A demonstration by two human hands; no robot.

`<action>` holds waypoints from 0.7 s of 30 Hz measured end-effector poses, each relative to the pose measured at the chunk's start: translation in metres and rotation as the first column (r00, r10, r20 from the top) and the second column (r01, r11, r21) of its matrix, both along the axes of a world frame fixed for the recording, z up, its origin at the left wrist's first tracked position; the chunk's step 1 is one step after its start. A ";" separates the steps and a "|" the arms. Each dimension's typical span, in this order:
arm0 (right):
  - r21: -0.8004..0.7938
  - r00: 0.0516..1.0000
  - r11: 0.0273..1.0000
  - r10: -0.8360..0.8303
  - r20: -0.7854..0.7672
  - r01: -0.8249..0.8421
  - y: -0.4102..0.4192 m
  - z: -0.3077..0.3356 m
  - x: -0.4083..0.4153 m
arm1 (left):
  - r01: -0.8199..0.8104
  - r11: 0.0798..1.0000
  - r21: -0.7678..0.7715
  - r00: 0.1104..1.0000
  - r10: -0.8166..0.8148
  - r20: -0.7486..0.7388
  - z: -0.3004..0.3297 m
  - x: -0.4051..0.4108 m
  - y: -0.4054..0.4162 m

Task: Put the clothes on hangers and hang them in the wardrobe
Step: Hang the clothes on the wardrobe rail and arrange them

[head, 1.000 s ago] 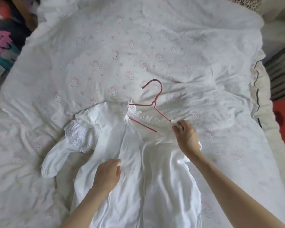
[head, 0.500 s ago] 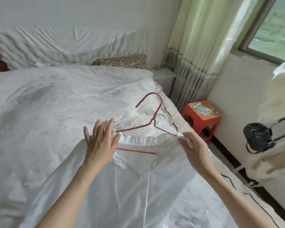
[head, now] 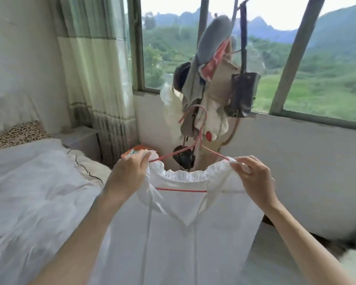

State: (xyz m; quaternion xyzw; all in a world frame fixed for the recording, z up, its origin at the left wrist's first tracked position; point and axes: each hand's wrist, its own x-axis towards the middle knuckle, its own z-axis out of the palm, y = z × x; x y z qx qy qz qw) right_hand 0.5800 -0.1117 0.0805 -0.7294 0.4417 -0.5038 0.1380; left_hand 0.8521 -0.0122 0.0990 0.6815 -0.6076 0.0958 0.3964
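- Vs. 0.5 s ago: garment (head: 185, 233) now lifted off the bed (head: 39, 192) & held up in the air; before it lay partly on the bed. View has swung toward the window (head: 255, 58).
- L hand (head: 130, 173) was flat-open by the collar; now its grip is closed, pinching the L shoulder of the garment over the hanger (head: 193, 145) end.
- R hand (head: 253, 177) as before: fingers pinch the R shoulder at the other hanger end.
- Hanger sits inside the neck; bottom bar shows through the opening, hook up & tilted, just in front of the hung clothes (head: 210, 79).
- Garment hangs straight down btw. both arms; lower part blurred.
- Edges: bed edge at L, close to L forearm; wall under the sill at R, behind R hand.
- Open room: gap btw. bed & wall straight ahead, partly taken by hung clothes, dark bag (head: 243, 93) & an orange stool (head: 140, 150) behind L hand.
- Curtain (head: 95, 68) at L of window, well apart from the hands.
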 end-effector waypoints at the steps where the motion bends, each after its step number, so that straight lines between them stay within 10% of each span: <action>1: -0.022 0.999 0.999 -0.042 -0.002 0.042 -0.002 0.005 -0.026 | 0.058 0.998 -0.031 0.998 -0.059 -0.016 0.011 -0.027 -0.015; 8: -0.105 0.944 0.939 -0.326 0.043 0.329 0.017 0.032 -0.213 | 0.468 0.875 -0.124 0.878 -0.476 -0.048 0.034 -0.231 -0.089; 14: -0.065 0.844 0.842 -0.531 0.078 0.536 0.062 0.042 -0.361 | 0.857 0.515 -0.009 0.509 -0.850 -0.132 0.039 -0.373 -0.120; 21: 0.050 0.708 0.708 -0.706 0.020 0.705 0.124 0.017 -0.454 | 0.933 0.307 0.188 0.334 -0.933 -0.136 -0.002 -0.485 -0.152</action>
